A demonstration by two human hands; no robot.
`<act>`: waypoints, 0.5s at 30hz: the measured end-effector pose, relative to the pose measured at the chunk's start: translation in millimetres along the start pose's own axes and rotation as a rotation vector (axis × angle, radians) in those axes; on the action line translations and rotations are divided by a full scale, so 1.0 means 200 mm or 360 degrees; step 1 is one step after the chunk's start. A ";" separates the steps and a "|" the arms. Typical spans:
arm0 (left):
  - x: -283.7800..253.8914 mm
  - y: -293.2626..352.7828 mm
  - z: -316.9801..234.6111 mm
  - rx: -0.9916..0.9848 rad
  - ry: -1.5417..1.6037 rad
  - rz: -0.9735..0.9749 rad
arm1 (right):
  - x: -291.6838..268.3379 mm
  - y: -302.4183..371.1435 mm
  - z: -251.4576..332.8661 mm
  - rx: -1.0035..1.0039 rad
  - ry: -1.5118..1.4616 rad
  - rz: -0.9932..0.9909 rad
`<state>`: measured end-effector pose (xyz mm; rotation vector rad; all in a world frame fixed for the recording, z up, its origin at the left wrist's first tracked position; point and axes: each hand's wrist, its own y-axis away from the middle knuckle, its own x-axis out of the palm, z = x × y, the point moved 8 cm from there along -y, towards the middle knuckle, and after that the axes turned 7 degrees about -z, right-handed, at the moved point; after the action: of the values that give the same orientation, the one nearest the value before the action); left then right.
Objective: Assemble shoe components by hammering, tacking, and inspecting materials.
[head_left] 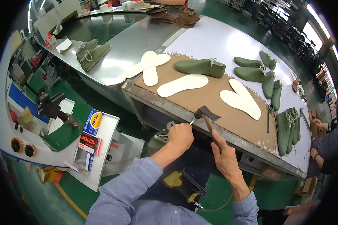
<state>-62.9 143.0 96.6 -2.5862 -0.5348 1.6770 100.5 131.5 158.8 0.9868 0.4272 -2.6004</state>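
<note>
My right hand is closed round the wooden handle of a shoemaker's hammer, whose dark head has a round face and a flared end. The head hangs over the near edge of the worktable. Just left of it, my left hand is closed on a thin metal rod; its tip comes close to the hammer's round face, and I cannot tell if they touch. Beyond the hammer, on brown board, lie a cream insole, a crossed pair, another overlapping pair and a green shoe last.
More green lasts stand and lie along the table's right side, near pliers. Another person's hand is at the far right. A white tray with small boxes stands left; two lasts sit on the metal table.
</note>
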 end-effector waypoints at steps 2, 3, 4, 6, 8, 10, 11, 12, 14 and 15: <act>0.00 0.00 -0.01 0.0017 -0.0034 0.0027 | -0.10 0.01 0.10 -0.0189 -0.0064 -0.0196; 0.00 0.00 -0.01 0.0032 -0.0071 0.0058 | -0.15 0.02 0.16 -0.0375 -0.0132 -0.0390; 0.00 -0.01 -0.01 0.0031 -0.0072 0.0052 | -0.20 0.04 0.16 -0.0495 -0.0256 -0.0524; -0.02 -0.01 -0.01 0.0031 -0.0046 0.0027 | -0.17 0.09 0.12 -0.0614 -0.0178 -0.0578; -0.02 -0.01 -0.04 0.0030 -0.0037 0.0041 | -0.06 0.07 0.06 -0.0562 0.0024 -0.0390; -0.01 -0.02 -0.04 0.0013 -0.0041 0.0058 | 0.05 0.06 -0.11 -0.0125 -0.0081 -0.0093; -0.01 -0.02 -0.04 0.0052 -0.0126 0.0036 | 0.01 0.06 -0.05 -0.0329 -0.0062 -0.0212; -0.01 -0.02 -0.05 0.0092 -0.0210 0.0016 | -0.02 0.04 -0.01 -0.0326 -0.0066 -0.0218; -0.02 -0.03 -0.02 0.0053 -0.0170 0.0057 | -0.07 -0.02 0.04 -0.0054 -0.0120 -0.0089; -0.01 -0.02 -0.01 0.0014 -0.0118 0.0106 | -0.07 -0.01 0.03 -0.0049 -0.0124 -0.0083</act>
<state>-62.8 146.5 99.8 -2.5720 -0.4471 1.7972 105.8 134.0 173.8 0.8726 0.4775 -2.6597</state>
